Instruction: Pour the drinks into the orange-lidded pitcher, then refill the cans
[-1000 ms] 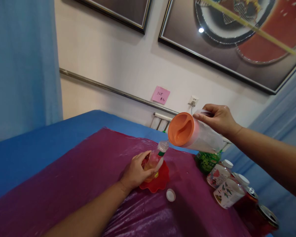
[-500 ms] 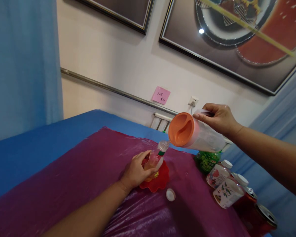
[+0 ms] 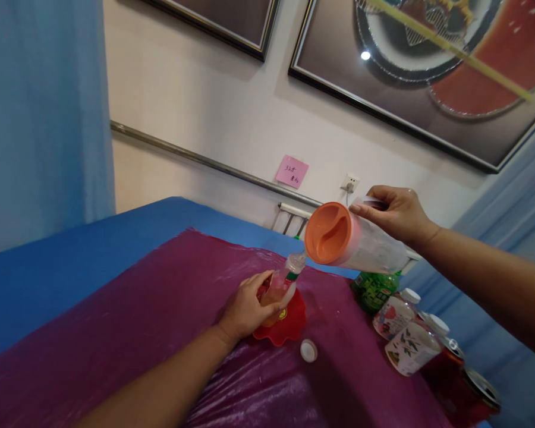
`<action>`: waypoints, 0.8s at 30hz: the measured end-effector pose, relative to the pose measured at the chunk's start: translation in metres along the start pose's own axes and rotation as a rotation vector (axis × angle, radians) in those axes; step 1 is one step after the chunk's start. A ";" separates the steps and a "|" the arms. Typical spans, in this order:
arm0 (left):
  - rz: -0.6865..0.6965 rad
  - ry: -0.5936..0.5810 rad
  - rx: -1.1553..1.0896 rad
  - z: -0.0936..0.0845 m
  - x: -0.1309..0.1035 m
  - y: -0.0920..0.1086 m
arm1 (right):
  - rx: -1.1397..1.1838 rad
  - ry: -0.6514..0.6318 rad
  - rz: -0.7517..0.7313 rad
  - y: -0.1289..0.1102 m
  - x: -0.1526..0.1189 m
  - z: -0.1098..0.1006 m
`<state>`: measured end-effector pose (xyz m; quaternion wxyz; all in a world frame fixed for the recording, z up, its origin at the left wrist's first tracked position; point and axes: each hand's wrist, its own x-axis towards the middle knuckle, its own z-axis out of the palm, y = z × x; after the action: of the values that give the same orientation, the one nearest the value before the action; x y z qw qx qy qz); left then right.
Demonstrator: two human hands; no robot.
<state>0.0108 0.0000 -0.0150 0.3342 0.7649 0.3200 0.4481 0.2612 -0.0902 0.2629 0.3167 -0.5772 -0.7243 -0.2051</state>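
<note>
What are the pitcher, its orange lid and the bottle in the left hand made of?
Pitcher: likely plastic, its body cloudy and translucent. Lid: opaque orange, smooth, probably moulded plastic. Bottle: clear, shiny at the neck; plastic or glass, can't tell.

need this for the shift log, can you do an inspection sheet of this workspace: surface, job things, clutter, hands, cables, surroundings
Surface: wrinkled purple sheet over blue covering
Job things: clear bottle, uncapped; pitcher, tilted, orange lid near the bottle's mouth; red dish, partly hidden
Clutter: loose white cap; green bottle, white-capped bottles, red cans at right
Hands: left hand grips bottle; right hand grips pitcher handle
Cables: cord at wall socket, lower end hidden
Surroundings: blue curtains, framed pictures, pink note, metal rail
</note>
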 end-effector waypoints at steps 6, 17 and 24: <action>0.002 0.000 0.000 0.000 0.000 0.000 | 0.002 0.010 -0.002 0.001 0.000 -0.001; -0.001 -0.008 -0.003 -0.001 0.000 0.001 | 0.011 0.026 0.015 -0.001 0.000 -0.001; -0.008 -0.003 -0.012 0.000 0.000 0.001 | -0.008 0.021 0.011 0.000 0.001 -0.002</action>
<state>0.0111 -0.0009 -0.0144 0.3410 0.7624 0.3198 0.4475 0.2610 -0.0908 0.2654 0.3233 -0.5799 -0.7170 -0.2123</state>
